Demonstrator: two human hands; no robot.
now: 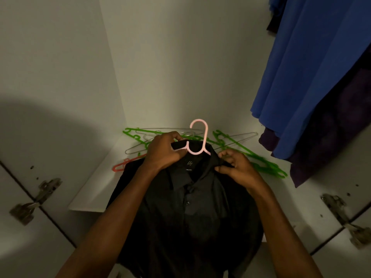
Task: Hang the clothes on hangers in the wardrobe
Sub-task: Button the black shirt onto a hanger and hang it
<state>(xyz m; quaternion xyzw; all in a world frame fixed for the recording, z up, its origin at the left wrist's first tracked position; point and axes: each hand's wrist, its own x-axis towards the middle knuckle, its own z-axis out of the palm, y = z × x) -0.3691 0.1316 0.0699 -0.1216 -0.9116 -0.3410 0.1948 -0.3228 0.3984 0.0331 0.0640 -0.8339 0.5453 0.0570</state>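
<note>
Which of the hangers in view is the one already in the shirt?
The pink hanger, its hook sticking up out of the black shirt's collar between both hands. The green hangers, the clear ones and the red-orange hanger lie loose on the shelf behind.

both hands [162, 151] [236, 165] pinch a black shirt's [192, 207] collar on a pink hanger [198, 137].

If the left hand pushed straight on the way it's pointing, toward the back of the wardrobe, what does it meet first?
Probably the spare hangers: the left hand grips the black shirt's collar, and just beyond its knuckles lie the grey wire hangers and green hangers on the shelf. Depth is unclear; it may pass above them.
</note>
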